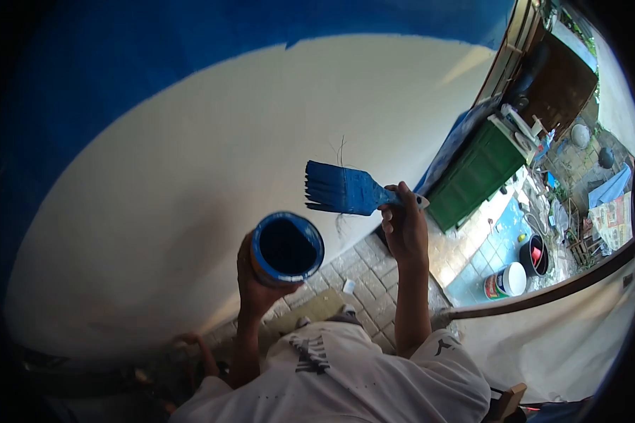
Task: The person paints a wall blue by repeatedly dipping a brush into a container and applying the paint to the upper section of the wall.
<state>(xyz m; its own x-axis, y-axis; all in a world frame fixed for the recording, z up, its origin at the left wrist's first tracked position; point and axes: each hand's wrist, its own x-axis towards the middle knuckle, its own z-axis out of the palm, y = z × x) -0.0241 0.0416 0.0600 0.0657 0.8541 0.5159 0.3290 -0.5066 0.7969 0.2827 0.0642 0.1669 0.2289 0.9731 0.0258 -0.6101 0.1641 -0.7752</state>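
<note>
My left hand [250,282] is wrapped round a paint can [259,247], whose open top faces me. Blue paint coats its rim and inside, and the depth of paint is too dark to tell. In my right hand [406,222] is a wide paintbrush [349,189], gripped by the handle, its blue-coated bristles pointing left. A few loose hairs stick out near the ferrule. The brush is held above and to the right of the can, apart from it. Beyond both stands a wall, with blue paint [190,42] across the top and bare white surface [226,134] below.
Grey paving [374,282] lies underfoot. At the right stand a green cabinet [480,173], a white-lidded bucket [506,280] and a dark bucket [534,255] with something red inside. Another person's arm [203,352] seems to show at lower left.
</note>
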